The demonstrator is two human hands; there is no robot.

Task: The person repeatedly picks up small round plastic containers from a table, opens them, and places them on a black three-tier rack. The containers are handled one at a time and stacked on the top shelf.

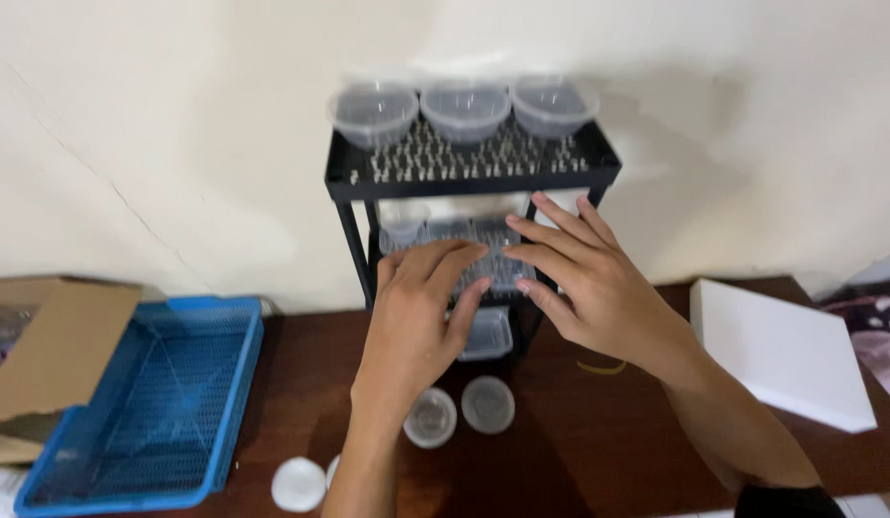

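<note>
Both hands are stretched forward to the middle shelf of the black rack: left hand and right hand are held flat with fingers spread, nothing gripped. A clear tray lies directly under the fingertips, its long side running left to right; the left hand is nearer.

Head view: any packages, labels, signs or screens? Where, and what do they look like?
Cardboard box: far left, brown, flap open, overlapping the blue mesh tray.
White flat box: right on the brown table, rectangular, plain.
No labels, signs or screens visible.
</note>
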